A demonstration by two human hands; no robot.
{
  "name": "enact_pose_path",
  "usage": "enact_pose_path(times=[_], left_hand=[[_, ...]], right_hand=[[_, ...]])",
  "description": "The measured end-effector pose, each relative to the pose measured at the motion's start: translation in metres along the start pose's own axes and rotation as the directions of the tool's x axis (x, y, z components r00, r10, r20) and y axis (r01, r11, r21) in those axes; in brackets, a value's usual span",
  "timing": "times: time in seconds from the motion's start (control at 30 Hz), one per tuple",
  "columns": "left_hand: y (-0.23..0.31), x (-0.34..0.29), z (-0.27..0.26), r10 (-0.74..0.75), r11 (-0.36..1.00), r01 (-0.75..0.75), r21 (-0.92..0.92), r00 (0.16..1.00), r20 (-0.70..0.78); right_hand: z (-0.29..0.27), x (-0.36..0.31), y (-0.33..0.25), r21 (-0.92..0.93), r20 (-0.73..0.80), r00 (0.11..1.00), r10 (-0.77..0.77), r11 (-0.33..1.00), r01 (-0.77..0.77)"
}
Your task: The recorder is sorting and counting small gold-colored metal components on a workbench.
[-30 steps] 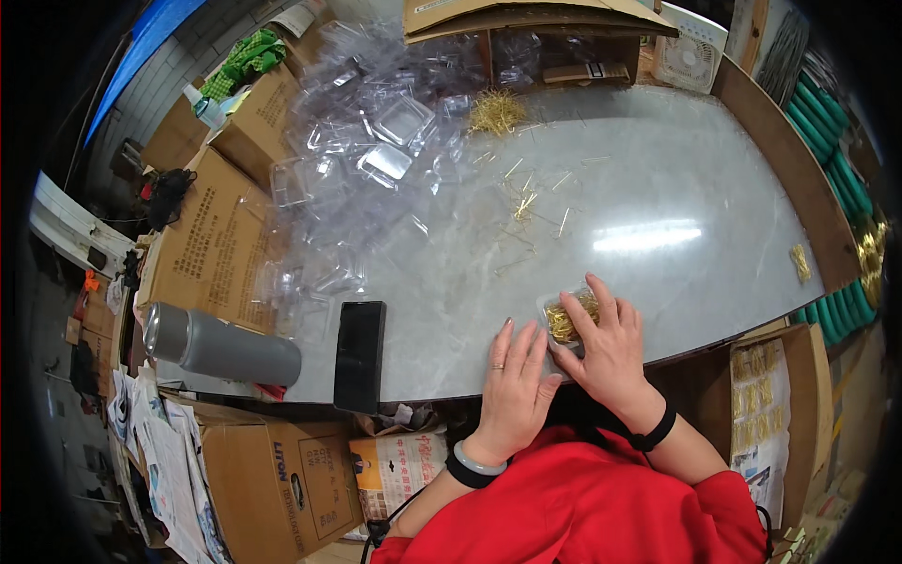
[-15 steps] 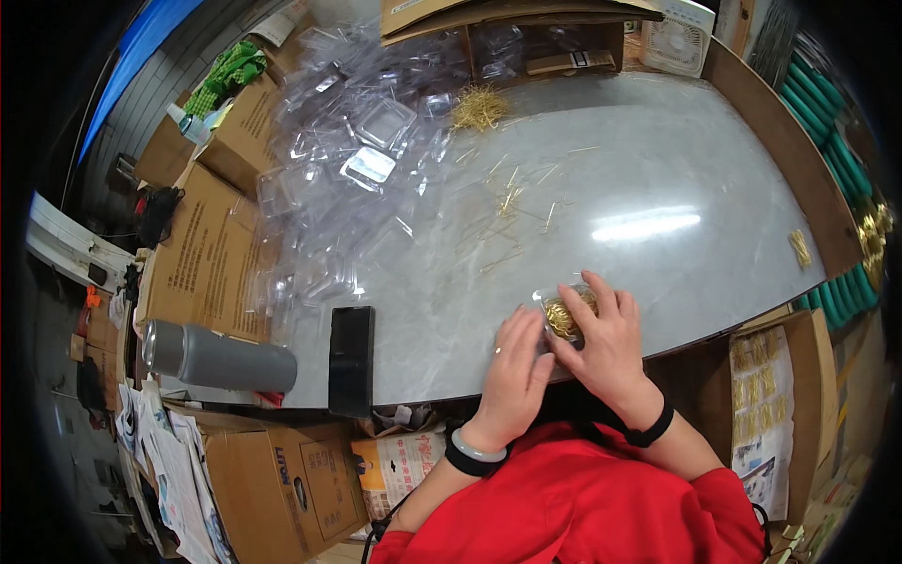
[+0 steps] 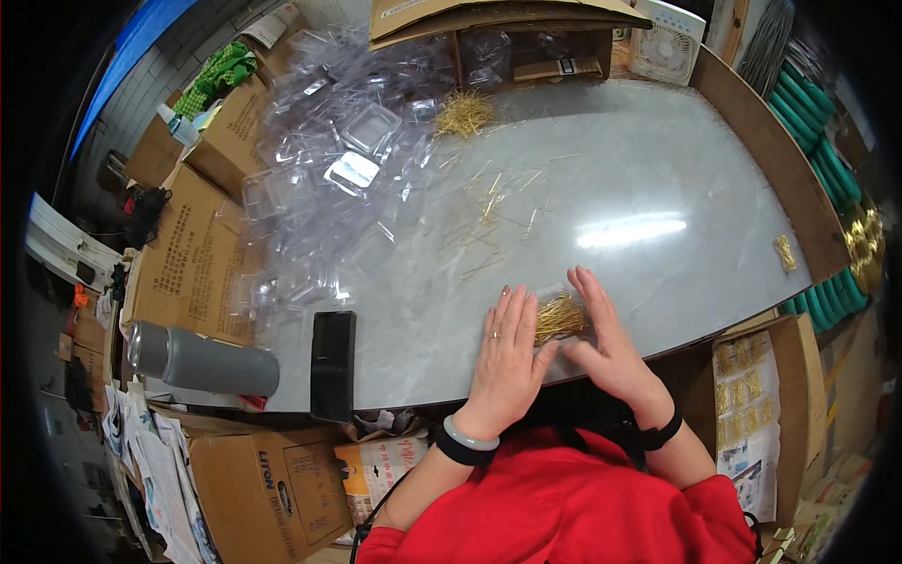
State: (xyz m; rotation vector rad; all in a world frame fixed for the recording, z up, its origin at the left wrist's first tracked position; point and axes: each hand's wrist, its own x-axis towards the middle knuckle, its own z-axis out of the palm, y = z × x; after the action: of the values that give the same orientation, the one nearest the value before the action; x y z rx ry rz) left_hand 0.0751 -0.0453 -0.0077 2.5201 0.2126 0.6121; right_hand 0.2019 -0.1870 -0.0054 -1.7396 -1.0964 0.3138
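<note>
A bundle of thin gold-coloured wire pins (image 3: 560, 320) lies at the near edge of the table, apparently in a clear plastic case whose edges I can barely make out. My left hand (image 3: 508, 350) rests flat along the bundle's left side, fingers straight and close together. On the other side, my right hand (image 3: 609, 346) stands with its fingers stretched out and its thumb toward the bundle. Both thumbs are near its lower edge. Neither hand is wrapped round it. Loose gold pins (image 3: 489, 209) are scattered farther up the table, below a tangled heap of pins (image 3: 464, 114).
Clear plastic cases (image 3: 319, 188) pile up on the left of the grey table (image 3: 676, 160). A black phone (image 3: 334, 365) and a grey bottle (image 3: 202, 359) lie at the near left. A small gold bundle (image 3: 785, 254) sits by the right wooden edge. A fan (image 3: 665, 47) stands behind.
My right hand has come off the top of the bundle to its right side, fingers straightened, uncovering more pins. My left hand has flattened along the left side. The view has shifted slightly.
</note>
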Motion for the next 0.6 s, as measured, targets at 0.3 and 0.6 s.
enact_pose_path(times=[0.3, 0.6], left_hand=[[0.001, -0.010, 0.005, -0.025, 0.998, 0.026, 0.051, 1.000, -0.009], [-0.003, -0.012, 0.007, 0.035, 0.999, -0.035, -0.028, 0.999, -0.016]], right_hand=[[-0.001, -0.003, 0.006, -0.032, -0.041, 0.995, -0.091, 0.995, 0.089], [0.016, -0.024, -0.019, -0.397, 0.047, 0.989, -0.137, 0.907, 0.144]])
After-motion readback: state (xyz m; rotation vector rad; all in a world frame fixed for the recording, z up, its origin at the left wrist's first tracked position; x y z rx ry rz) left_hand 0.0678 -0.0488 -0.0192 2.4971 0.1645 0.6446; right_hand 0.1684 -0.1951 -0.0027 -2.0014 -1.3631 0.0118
